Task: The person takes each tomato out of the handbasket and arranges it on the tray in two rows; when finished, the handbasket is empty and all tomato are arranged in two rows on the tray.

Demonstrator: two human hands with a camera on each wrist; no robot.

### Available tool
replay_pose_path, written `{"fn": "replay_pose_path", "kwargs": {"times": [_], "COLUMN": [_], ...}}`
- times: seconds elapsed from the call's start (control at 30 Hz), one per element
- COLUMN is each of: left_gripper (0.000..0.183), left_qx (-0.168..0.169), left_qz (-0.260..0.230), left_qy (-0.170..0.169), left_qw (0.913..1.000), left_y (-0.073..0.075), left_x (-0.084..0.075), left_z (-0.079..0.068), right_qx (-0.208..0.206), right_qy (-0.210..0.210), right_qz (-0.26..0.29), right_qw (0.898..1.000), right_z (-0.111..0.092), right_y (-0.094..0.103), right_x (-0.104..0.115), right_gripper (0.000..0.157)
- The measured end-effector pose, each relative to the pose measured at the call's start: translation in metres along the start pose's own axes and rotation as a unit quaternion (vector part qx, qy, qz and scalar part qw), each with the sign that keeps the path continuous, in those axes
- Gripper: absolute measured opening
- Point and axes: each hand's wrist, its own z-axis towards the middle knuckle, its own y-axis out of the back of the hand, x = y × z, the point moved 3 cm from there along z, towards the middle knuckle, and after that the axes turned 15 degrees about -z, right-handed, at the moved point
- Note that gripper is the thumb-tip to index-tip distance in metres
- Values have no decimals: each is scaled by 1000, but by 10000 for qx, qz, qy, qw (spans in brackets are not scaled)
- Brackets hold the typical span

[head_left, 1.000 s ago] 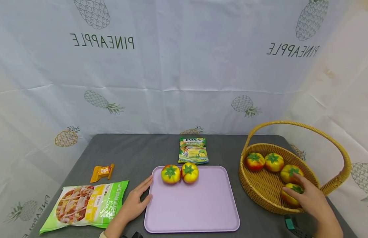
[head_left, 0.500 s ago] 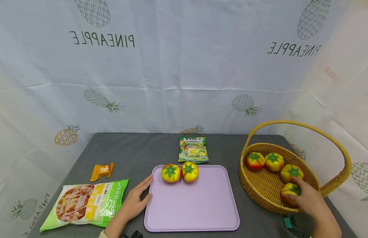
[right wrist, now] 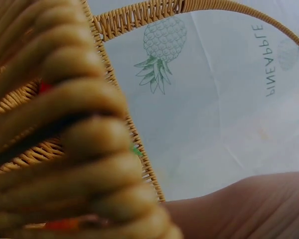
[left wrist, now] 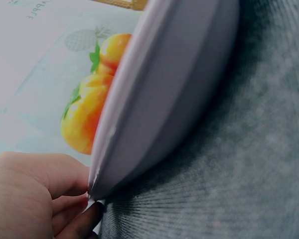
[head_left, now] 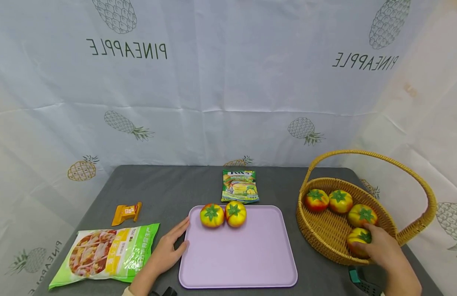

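Observation:
In the head view my right hand (head_left: pixel 386 250) reaches over the near rim of a wicker basket (head_left: pixel 317 242), thumb and fingers curled round a yellow-red persimmon (head_left: pixel 356 245) with a green leafy top. Several other persimmons, one of them nearby (head_left: pixel 361 216), sit along the basket's right and far sides. The right wrist view mostly shows blurred wicker (right wrist: pixel 89 134), which hides the fingers. My left hand (head_left: pixel 168 251) rests against the left edge of a lilac tray (head_left: pixel 237 259), fingers fairly straight. Two persimmons (left wrist: pixel 84 114) stand at the tray's far left.
Behind the tray lies a green FOX'S packet (head_left: pixel 240 188). To the left are a large green food bag (head_left: pixel 106 255) and a small orange wrapped snack (head_left: pixel 127 213). The basket's tall handle (head_left: pixel 369 153) arches over its opening. A pineapple-print cloth (head_left: pixel 228 82) hangs behind the table.
My right fingers have closed round the near persimmon, which has shifted slightly left inside the basket. My left hand and the tray have stayed in place.

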Motion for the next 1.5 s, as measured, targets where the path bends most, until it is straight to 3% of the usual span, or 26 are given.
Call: {"fn": "replay_pose_path", "kwargs": {"times": [0.6, 1.03, 1.27, 1.5], "left_gripper": [55, 54, 54, 55], "left_qx": [115, 53, 59, 39], "left_qz": [183, 51, 89, 40], "left_qy": [252, 153, 222, 181], "left_qw": [9994, 9999, 9997, 9998], "left_y": [-2, -2, -1, -1], "left_x": [2, 3, 3, 3], "left_z": [0, -1, -1, -1], "right_qx": [94, -839, -1372, -1488], "right_qy": [-43, 208, 375, 318], "right_qz": [-36, 199, 552, 928], "right_qw": [9999, 9961, 9883, 9840], "right_z": [0, -3, -9, -11], "right_y": [-3, 7, 15, 22], "right_x": [4, 18, 33, 53], "right_gripper": [89, 85, 86, 91]}}
